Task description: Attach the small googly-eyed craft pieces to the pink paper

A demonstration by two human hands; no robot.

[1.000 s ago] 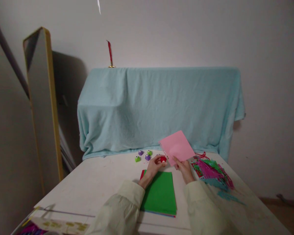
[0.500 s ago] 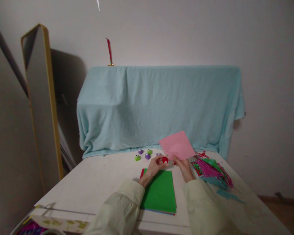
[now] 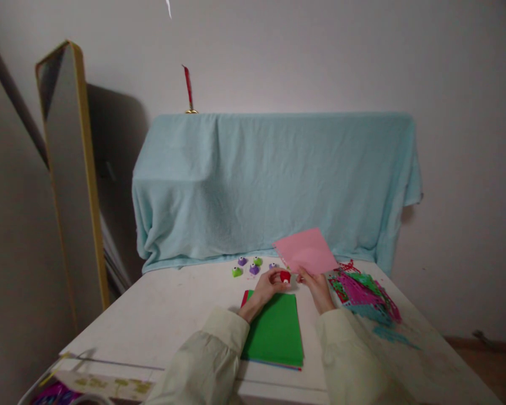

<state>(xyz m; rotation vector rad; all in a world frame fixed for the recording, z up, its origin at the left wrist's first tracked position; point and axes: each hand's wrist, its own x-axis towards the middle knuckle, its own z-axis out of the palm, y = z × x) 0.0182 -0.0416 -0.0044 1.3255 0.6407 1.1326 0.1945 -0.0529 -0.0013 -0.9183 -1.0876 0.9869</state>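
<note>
Between the fingers of my left hand (image 3: pixel 268 286) is a small red piece with a white spot (image 3: pixel 285 277), too small to name surely. My right hand (image 3: pixel 317 287) pinches the lower edge of a pink sheet of paper (image 3: pixel 308 251), which is raised and tilted above the table. Below my left wrist lies a stack of coloured paper (image 3: pixel 276 332), green on top with red and blue edges showing. Several little purple and green pieces with googly eyes (image 3: pixel 253 269) sit just beyond my left hand.
At the right of the white table (image 3: pixel 152 315) is a pile of punched, cut-up coloured sheets (image 3: pixel 365 295). A light blue cloth (image 3: pixel 278 180) hangs behind. A container (image 3: pixel 59 391) with purple contents stands at the lower left, and a tall mirror (image 3: pixel 65 185) leans at left.
The pink sheet has shifted slightly to the right and down. The red piece has turned a little in my left fingers; both hands have stayed nearly still.
</note>
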